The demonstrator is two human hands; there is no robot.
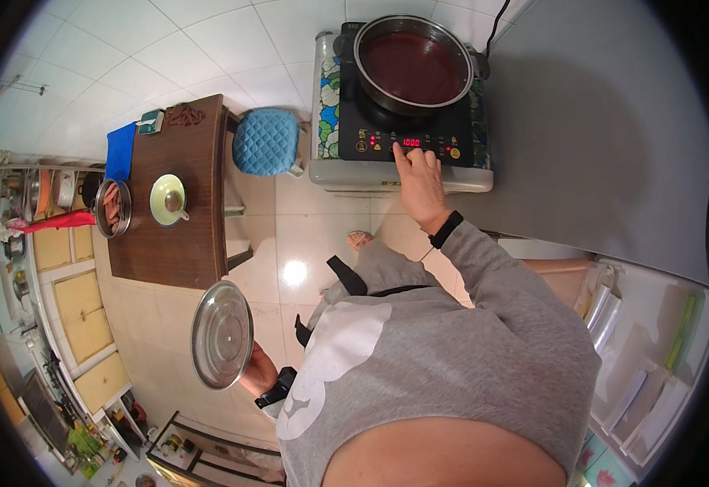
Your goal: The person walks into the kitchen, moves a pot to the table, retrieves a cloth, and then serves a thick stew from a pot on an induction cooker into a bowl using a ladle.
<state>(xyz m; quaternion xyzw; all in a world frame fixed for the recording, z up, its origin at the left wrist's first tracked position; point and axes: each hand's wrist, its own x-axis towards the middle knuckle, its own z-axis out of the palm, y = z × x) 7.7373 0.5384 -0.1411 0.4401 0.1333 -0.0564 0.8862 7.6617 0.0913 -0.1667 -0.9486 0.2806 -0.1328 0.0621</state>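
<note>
My right hand (422,186) reaches over the front of a black induction cooker (360,112), holding nothing. Its extended index finger is at the touch panel, left of the lit red digits; the other fingers are bent. On the cooker stands a two-handled metal pot (413,106) without a lid, holding dark red liquid (412,68). Low on my left side, my left hand (260,371) grips a round metal lid (223,335) by its far side. The lid is tilted on edge, and my fingers are partly hidden behind it.
A blue quilted stool (266,141) stands left of the cooker. The brown wooden table (171,255) bears a pale green bowl (167,185) with a ladle and a steel pot (124,213) of reddish-brown pieces. A large grey panel (573,152) rises at the right. A black cord (495,27) hangs behind.
</note>
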